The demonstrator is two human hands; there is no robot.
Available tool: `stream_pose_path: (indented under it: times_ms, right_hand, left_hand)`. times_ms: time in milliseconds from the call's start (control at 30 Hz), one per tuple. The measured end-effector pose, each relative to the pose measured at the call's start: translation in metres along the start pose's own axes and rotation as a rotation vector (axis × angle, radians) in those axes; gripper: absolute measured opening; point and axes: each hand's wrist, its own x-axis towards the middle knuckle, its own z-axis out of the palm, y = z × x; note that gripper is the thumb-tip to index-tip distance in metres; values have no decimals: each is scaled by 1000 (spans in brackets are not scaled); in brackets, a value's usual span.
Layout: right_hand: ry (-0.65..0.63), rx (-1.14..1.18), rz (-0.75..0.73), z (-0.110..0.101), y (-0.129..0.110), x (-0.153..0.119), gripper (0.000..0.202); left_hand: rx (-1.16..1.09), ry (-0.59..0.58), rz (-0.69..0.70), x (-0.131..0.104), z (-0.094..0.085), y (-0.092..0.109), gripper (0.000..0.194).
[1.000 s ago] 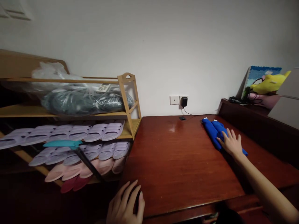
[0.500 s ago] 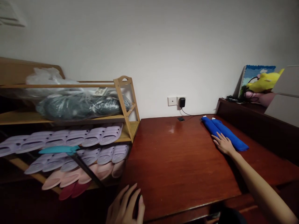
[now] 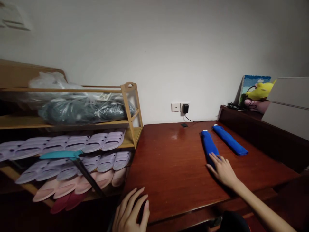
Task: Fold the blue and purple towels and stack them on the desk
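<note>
Two blue rolled or folded cloths, perhaps towels, lie side by side with a gap between them at the right of a reddish-brown wooden tabletop (image 3: pixel 173 174). Each has a small white tag at its far end. On the near end of the left blue cloth (image 3: pixel 209 143) rests my right hand (image 3: pixel 223 170), palm down with its fingers stretched out, hiding that end. The right blue cloth (image 3: pixel 230 140) is untouched. My left hand (image 3: pixel 132 211) is at the table's front left corner, fingers spread and holding nothing.
Left of the table stands a wooden shoe rack (image 3: pixel 131 112) with lilac slippers (image 3: pixel 113 140) and a plastic-wrapped bundle (image 3: pixel 82 108). A turquoise-topped handle (image 3: pixel 61 155) juts up before it. A black plug (image 3: pixel 185 109) is in the wall; a yellow plush toy (image 3: pixel 259 91) sits on the right ledge.
The left blue cloth has come away from the other one, toward me and to the left, under my right hand. My left hand stays about where it was. The view has shifted slightly.
</note>
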Motion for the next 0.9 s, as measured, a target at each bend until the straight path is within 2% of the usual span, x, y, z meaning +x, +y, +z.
stream_pose_path:
  times_ms: [100,167,233,300,367,400,467,533,600,667,767,900]
  right_hand:
    - [27,93,-75,-18,-41,-39,68]
    - [-6,183,-137,-33,-64,-60,69]
    - [-76,284,-223,-49,-78,-72,64]
    - [-139,365,-291,-63,-76,-70,56]
    - [-119,383,-285,-66,-56,-53,50]
    - [-68,360,-250,-63,-39,-41,49]
    - [59,250,-82,-46,6,-16,52]
    - [108,110,164,-20,57,6,58]
    - [71,-10,341,6,102,20,64]
    - [-61,-32,412,25,135,29,66]
    - [-181,-45,436,40,163,38,71]
    - [-180,-44,482,41,177,49,77]
  left_hand:
    - [-117,-42,-13,5,-2,11,17]
    - [-198,-95,-13,10,-1,27,18]
    - [-263,-159,27,19,0,48,19]
    - [-314,-227,121,29,2,70,23]
    - [-346,-310,219,41,4,90,31]
    - [-357,-356,253,46,5,98,36]
    - [-374,-443,291,53,9,111,48]
    - [-383,-505,300,55,16,119,58]
    - [-383,-523,294,51,25,124,64]
    - [-372,-513,280,45,36,127,70]
    - [-339,-488,290,38,47,128,70]
    - [-283,-485,327,37,51,128,63]
